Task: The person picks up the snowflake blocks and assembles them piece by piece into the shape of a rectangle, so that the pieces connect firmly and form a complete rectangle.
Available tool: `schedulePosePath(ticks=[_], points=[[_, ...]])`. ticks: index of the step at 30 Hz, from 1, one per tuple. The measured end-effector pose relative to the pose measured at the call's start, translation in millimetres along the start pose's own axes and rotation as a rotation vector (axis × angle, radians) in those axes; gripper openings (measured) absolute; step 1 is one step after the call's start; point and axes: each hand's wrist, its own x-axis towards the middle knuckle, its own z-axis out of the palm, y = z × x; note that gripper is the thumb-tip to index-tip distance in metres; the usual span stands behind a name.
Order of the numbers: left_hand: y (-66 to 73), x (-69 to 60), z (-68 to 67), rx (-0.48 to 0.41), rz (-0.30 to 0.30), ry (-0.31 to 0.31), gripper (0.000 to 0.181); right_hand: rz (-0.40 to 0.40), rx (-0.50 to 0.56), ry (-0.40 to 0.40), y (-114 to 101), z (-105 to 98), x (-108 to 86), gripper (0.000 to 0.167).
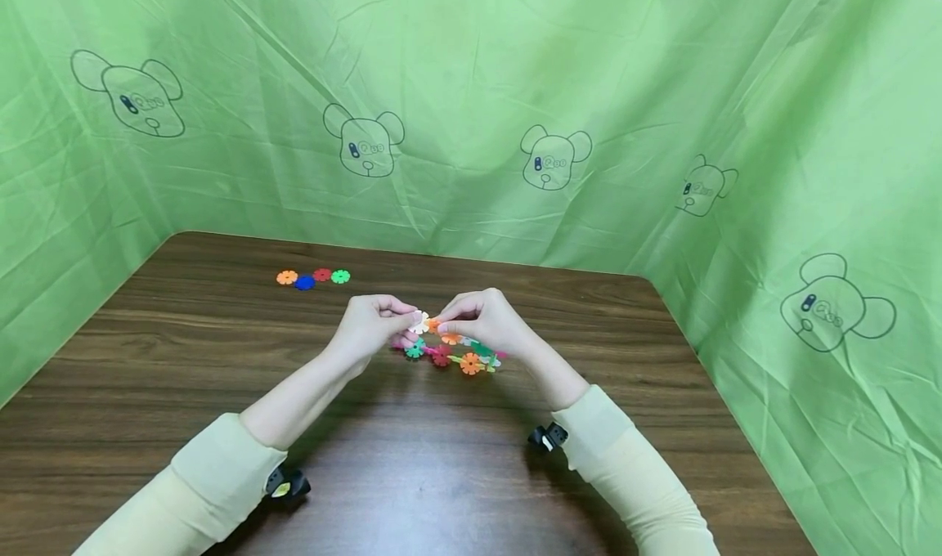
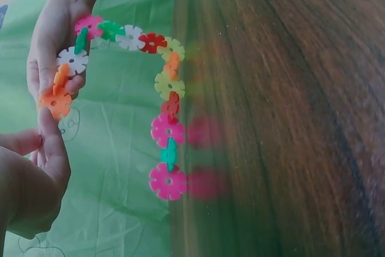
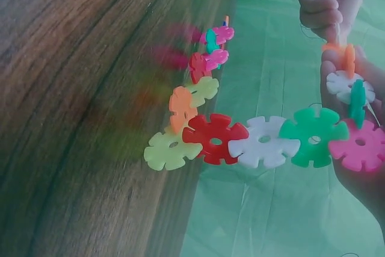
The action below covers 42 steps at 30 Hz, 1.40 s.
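In the head view, my left hand [image 1: 374, 327] pinches a white snowflake disc [image 1: 422, 324] between thumb and fingers. My right hand [image 1: 486, 320] grips the orange end of a chain of slotted plastic snowflake discs [image 1: 469, 364], close against the white disc. Whether the two discs interlock cannot be told. From my right hand [image 2: 54, 52] the chain bends round in a loop, its red disc [image 3: 215, 139] and green disc [image 3: 314, 138] hanging near that wrist. The pink disc [image 2: 168, 181] stands at the low stretch by the tabletop. My fingers partly cover the held discs.
Orange [image 1: 287, 277], blue [image 1: 305, 282], red [image 1: 322, 275] and green [image 1: 341, 276] discs lie in a row at the back left of the brown wooden table [image 1: 184, 360]. A green cloth [image 1: 456, 65] with printed bear heads encloses the table's back and sides.
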Motion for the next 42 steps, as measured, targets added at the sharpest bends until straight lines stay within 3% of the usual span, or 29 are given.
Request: schedulePosePath(ticks=[11, 19, 25, 29, 34, 38, 42], points=[[-0.5, 4.1, -3.3, 0.063, 0.021, -0.007, 0.026, 0.055, 0.000, 0.016, 1.2, 3.7, 0.9, 0.009], [-4.2, 15.4, -21.6, 0.297, 0.156, -0.021, 0.027, 0.145, 0.032, 0.031, -2.1, 4.3, 1.3, 0.012], [-2.2, 28.8, -62.3, 0.562, 0.254, 0.041, 0.035, 0.249, 0.084, 0.048, -3.2, -3.6, -0.8, 0.015], [-4.0, 37.9, -96.7, 0.676, 0.303, 0.097, 0.040, 0.297, 0.107, 0.063, -1.4, -9.7, -2.4, 0.017], [-13.1, 49.3, -139.4, 0.797, 0.284, 0.150, 0.049, 0.340, 0.160, 0.066, -0.5, -14.5, -4.5, 0.019], [-23.0, 55.3, -169.7, 0.870, 0.232, 0.122, 0.055, 0.329, 0.160, 0.055, 2.1, -18.4, -5.6, 0.020], [-32.3, 60.2, -191.1, 0.936, 0.192, 0.081, 0.056, 0.289, 0.123, 0.037, 5.7, -22.0, -6.1, 0.022]])
